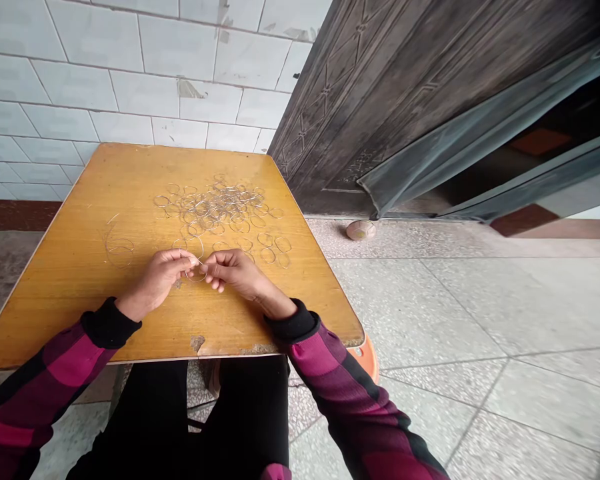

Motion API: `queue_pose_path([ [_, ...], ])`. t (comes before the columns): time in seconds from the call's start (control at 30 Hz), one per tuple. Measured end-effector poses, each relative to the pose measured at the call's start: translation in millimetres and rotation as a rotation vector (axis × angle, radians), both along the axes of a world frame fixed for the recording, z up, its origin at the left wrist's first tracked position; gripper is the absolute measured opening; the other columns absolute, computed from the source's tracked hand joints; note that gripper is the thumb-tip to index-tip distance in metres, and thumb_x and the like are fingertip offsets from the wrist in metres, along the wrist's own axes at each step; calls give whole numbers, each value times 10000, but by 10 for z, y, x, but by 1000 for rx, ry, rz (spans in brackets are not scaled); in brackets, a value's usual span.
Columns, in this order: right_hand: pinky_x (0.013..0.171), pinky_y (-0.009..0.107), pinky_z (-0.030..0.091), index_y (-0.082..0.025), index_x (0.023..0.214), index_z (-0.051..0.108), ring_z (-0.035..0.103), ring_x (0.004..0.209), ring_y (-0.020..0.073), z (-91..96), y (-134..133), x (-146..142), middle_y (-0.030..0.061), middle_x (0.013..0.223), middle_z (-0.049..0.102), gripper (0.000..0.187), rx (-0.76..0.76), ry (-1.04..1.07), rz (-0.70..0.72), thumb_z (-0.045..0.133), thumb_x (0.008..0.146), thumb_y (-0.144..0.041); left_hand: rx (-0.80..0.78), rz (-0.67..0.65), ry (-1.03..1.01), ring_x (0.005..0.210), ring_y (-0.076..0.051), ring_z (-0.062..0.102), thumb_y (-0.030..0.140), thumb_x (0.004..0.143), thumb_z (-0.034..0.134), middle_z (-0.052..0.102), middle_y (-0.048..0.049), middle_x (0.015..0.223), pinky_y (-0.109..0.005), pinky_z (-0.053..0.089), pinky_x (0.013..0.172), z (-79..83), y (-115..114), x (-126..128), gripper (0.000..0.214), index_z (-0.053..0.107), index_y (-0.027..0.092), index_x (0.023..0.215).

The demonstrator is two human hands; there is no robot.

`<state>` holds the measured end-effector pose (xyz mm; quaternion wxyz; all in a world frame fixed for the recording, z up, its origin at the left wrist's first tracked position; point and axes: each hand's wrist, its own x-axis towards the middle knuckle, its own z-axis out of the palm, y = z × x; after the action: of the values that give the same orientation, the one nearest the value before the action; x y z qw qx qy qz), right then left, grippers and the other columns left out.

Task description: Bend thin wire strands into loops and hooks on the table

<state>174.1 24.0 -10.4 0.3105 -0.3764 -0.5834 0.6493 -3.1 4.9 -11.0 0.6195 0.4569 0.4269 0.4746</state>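
Note:
Near the front middle of the table, my left hand (167,272) and my right hand (235,272) almost meet at the fingertips. Both are closed in a pinch on one thin wire (200,248), which bends into a loop above and below the fingers. Just beyond my hands spreads a tangled pile of thin wire rings (223,203). Several separate rings (275,250) lie flat to the right of it. Left of my left hand rests a loose coil of wire (120,250) with a free end sticking up.
The yellow wooden table (80,293) has chipped patches along its front edge. White wall tiles (130,93) rise behind it, with a dark carved door (340,113) and a grey curtain (430,147) to the right. A round object (361,231) sits on the floor; an orange stool (367,360) shows under the table corner.

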Motion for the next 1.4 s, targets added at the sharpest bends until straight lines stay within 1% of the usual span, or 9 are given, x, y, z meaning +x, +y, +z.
queue_pose_path([
  [0.33, 419, 160, 418, -135, 681, 631, 528, 450, 48, 29, 0, 33, -32, 553, 599, 225, -17, 12, -33, 716, 727, -338, -33, -40, 36, 615, -108, 525, 288, 613, 758, 625, 2, 657, -255, 374, 608, 52, -1, -45, 205, 706, 152, 758],
  [0.47, 431, 160, 425, -137, 696, 635, 540, 464, 49, 28, 5, 51, -30, 567, 606, 224, -21, 22, -34, 714, 729, -344, 1, -31, 55, 642, -107, 549, 290, 661, 735, 641, -10, 745, -262, 425, 634, 53, 14, -115, 253, 694, 149, 867],
  [0.57, 431, 159, 430, -139, 692, 632, 540, 460, 48, 35, 10, 61, -31, 567, 608, 226, -33, 25, -41, 716, 724, -346, 190, 20, 171, 757, -127, 597, 260, 721, 710, 666, -44, 932, -283, 483, 703, 71, 40, -233, 366, 652, 164, 1070],
  [0.67, 433, 154, 433, -139, 694, 634, 542, 464, 45, 37, 13, 64, -29, 574, 614, 225, -48, 27, -45, 724, 717, -343, 526, 88, 408, 878, -149, 624, 203, 744, 710, 643, -80, 1127, -306, 527, 760, 98, 60, -347, 457, 602, 192, 1188],
  [0.8, 442, 150, 441, -143, 712, 641, 554, 485, 44, 30, 12, 65, -25, 603, 628, 229, -70, 50, -32, 737, 714, -351, 948, 120, 737, 961, -176, 649, 145, 833, 629, 632, -103, 1189, -325, 553, 793, 112, 58, -403, 208, 677, 183, 1032],
  [0.87, 441, 149, 440, -145, 720, 645, 557, 493, 45, 31, 7, 66, -24, 616, 632, 233, -84, 62, -24, 746, 710, -355, 1077, 138, 837, 983, -188, 658, 127, 864, 595, 649, -112, 1161, -338, 556, 821, 97, 57, -398, 144, 687, 169, 967],
  [0.97, 438, 148, 436, -146, 724, 646, 558, 500, 44, 40, 0, 65, -24, 629, 633, 240, -116, 80, -18, 761, 697, -355, 1188, 159, 905, 957, -189, 669, 109, 873, 585, 665, -120, 1107, -337, 564, 812, 58, 61, -387, 128, 679, 153, 947],
  [1.2, 459, 156, 440, -143, 738, 647, 563, 519, 49, 29, -10, 42, -19, 650, 642, 231, -160, 93, 19, 766, 703, -338, 1255, 175, 994, 931, -204, 651, 92, 876, 552, 669, -104, 1010, -352, 558, 784, 61, 55, -384, 136, 657, 159, 930],
  [1.4, 479, 157, 449, -148, 719, 648, 570, 545, 54, 7, -23, 17, -17, 654, 633, 242, -85, 60, 16, 757, 717, -364, 1144, 115, 1027, 969, -202, 626, 113, 894, 519, 644, -98, 1049, -354, 528, 840, 78, 25, -380, 187, 637, 183, 1021],
])
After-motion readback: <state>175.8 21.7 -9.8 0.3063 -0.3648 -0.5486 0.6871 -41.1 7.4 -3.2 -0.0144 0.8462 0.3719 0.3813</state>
